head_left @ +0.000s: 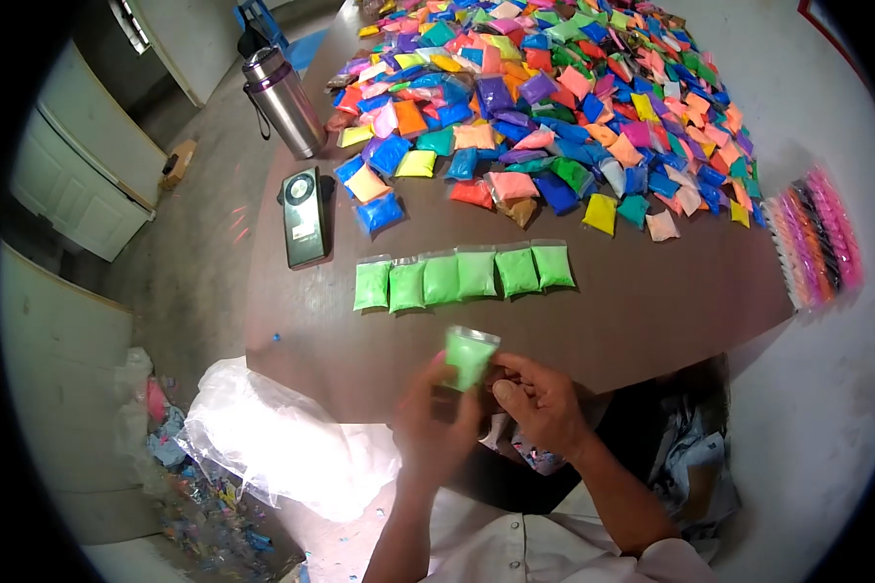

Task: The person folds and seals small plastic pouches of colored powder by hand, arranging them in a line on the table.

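Note:
My left hand point(430, 413) grips a small clear packet of light green filling point(471, 361) between thumb and fingers, just above the table's near edge. Its top strip is clear and the packet is slightly blurred. Close by on the right is my right hand point(542, 403), its fingers curled and its fingertips at the packet's right edge. Whether they pinch anything is hidden. Beyond both hands, several similar green packets point(441, 280) lie side by side in a row on the brown table point(651, 301).
A large heap of multicoloured packets point(554, 117) covers the far table. At the left stand a steel flask point(284, 105) and a dark device with a round dial point(304, 219). Bundled pink, orange and black items point(815, 238) lie right. Clear plastic sheeting point(282, 437) hangs near the front-left edge.

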A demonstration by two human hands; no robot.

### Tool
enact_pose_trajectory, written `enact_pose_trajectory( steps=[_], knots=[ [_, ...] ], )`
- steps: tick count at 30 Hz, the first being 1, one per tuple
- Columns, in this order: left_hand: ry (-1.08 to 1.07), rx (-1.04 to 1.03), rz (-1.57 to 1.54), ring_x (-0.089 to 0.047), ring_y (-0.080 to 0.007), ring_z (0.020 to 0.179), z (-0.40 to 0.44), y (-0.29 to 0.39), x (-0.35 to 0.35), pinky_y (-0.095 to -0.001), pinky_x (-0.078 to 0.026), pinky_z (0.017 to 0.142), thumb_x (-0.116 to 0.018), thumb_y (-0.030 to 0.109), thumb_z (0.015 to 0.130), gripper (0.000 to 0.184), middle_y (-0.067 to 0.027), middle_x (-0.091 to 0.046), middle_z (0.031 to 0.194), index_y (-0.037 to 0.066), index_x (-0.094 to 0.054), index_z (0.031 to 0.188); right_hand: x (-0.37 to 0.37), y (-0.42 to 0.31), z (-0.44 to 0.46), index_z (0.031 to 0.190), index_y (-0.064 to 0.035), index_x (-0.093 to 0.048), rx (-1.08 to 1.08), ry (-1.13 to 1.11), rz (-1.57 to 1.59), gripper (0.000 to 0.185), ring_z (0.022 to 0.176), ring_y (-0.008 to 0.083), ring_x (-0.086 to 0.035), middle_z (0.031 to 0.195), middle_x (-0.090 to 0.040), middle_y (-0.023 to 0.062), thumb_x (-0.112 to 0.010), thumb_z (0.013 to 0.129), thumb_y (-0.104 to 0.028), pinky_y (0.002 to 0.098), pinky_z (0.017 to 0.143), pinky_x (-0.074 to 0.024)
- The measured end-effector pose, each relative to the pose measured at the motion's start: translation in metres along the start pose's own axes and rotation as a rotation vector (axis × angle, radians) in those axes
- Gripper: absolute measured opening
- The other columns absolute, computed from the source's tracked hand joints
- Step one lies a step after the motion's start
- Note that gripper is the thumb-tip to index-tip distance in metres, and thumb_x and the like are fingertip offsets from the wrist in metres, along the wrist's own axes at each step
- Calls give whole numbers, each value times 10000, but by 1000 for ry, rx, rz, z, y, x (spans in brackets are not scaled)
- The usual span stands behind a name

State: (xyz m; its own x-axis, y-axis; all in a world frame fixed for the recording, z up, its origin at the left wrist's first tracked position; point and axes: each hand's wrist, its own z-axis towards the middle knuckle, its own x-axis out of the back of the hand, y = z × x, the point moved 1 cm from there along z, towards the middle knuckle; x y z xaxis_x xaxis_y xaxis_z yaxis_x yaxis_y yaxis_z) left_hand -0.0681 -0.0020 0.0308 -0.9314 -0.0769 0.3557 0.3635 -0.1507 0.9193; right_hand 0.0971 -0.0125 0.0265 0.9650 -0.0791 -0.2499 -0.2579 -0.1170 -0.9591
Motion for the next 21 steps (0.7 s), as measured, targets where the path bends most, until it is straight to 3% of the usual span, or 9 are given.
enact_pose_trajectory(
  steps=[2,4,5,8,12,14,15,17,21],
  knots=[
    [123,-5,139,-681,-166,825,6,-12,18,-278,-558,693,-756,-7,869,300,-112,-709,1150,5,-639,1144,12,-7,-3,1292,14,-693,124,-39,-418,293,910,110,-689,1061,-751,57,-673,1021,-94,247,810,-551],
    [222,-6,164,-673,-176,856,16,-3,35,-284,-554,671,-731,-2,883,267,-113,-692,1185,16,-635,1131,24,-10,0,1241,4,-708,205,34,-508,265,846,130,-696,1002,-743,84,-694,995,-93,262,760,-563],
    [258,-125,275,-662,-173,899,21,-18,44,-277,-547,652,-708,-4,889,248,-119,-679,1225,12,-627,1123,31,-12,1,1190,-5,-722,285,106,-605,238,782,150,-703,942,-736,110,-715,968,-92,278,709,-575],
    [324,-155,445,-679,-309,941,29,-16,61,-383,-567,754,-704,-29,859,263,-177,-677,1213,0,-628,1109,59,-18,0,1188,-4,-724,349,230,-768,238,796,198,-720,933,-727,135,-707,963,-79,304,710,-587],
    [307,-213,687,-676,-364,970,30,-29,66,-426,-561,789,-711,-34,845,263,-197,-674,1196,-1,-638,1096,86,-16,-3,1176,-6,-728,424,327,-875,226,803,206,-717,933,-724,129,-700,958,-57,327,707,-585],
    [236,-125,662,-649,-423,1064,30,-27,64,-509,-535,915,-712,-3,841,287,-219,-663,1197,21,-631,1116,91,-15,-4,1162,-11,-731,470,355,-863,233,812,232,-718,945,-722,128,-712,931,-39,343,709,-579],
    [229,-130,663,-649,-423,1064,30,-24,62,-509,-535,915,-712,-3,841,287,-219,-663,1197,21,-631,1116,93,-12,-3,1162,-11,-731,467,363,-861,233,812,232,-718,945,-722,128,-712,931,-39,343,709,-579],
    [259,-184,597,-677,-376,1013,30,-14,55,-424,-563,768,-734,-30,830,275,-193,-679,1189,5,-655,1091,94,-5,0,1144,-16,-733,534,374,-904,243,811,254,-717,961,-723,124,-731,902,-36,357,714,-575],
    [214,-308,672,-688,-358,1038,35,-11,37,-407,-571,741,-742,-11,845,236,-185,-695,1204,13,-669,1068,92,-6,2,1123,-29,-738,586,407,-944,248,808,260,-716,950,-721,109,-745,875,-39,363,715,-571]
  ],
)
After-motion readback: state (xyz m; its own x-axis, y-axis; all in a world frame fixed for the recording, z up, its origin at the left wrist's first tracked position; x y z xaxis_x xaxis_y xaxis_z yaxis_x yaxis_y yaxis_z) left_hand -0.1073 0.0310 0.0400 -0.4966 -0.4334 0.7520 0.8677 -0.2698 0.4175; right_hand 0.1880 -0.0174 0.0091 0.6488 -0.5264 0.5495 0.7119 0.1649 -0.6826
